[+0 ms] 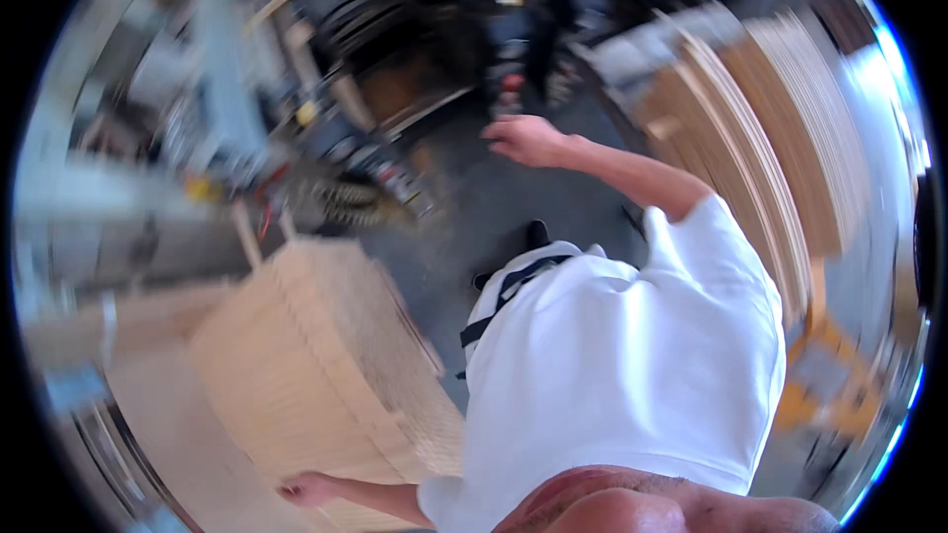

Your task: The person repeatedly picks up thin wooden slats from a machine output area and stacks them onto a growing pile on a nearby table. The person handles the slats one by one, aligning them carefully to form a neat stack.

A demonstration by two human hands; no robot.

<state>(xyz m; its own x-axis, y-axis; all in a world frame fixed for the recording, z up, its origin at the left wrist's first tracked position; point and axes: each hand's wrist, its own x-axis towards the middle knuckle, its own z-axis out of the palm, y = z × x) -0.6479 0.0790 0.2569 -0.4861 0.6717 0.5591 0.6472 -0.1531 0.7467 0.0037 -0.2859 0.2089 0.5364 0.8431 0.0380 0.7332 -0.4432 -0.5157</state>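
My right hand (533,141) is held out over the dark floor, its fingers curled in loosely, and no held thing shows in it. Behind it stands something with a small red knob (512,82). At the lower left, my left hand (308,489) is beside or over a tall stack of pale wooden boards (296,365). Whether it touches the boards is unclear. Motion smears its fingers, so their grip cannot be made out.
More stacked boards (780,128) rise on the right, near a yellow-orange piece of equipment (829,375). Dark machinery (395,49) fills the far side. At the left is a blurred bench or machine with tools (346,163). Grey floor (464,188) lies between.
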